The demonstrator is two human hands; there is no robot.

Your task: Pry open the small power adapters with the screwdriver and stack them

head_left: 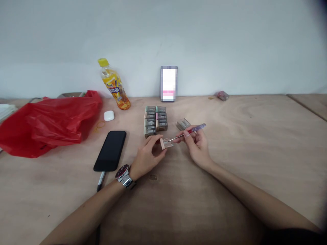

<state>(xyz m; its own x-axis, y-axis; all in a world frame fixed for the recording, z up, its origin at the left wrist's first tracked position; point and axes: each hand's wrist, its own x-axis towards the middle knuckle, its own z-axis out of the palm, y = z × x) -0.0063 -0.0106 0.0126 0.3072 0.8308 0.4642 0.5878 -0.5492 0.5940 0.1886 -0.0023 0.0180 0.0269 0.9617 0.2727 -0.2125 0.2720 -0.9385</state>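
Nearer us than the block cluster (156, 120), our left hand (147, 156) pinches a small clear piece (166, 143). Our right hand (196, 144) grips a screwdriver (190, 131).

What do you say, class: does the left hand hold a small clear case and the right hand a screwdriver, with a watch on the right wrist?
No: the watch is on the left wrist, as the head view shows. The left hand does hold the small clear case, and the right hand the screwdriver.
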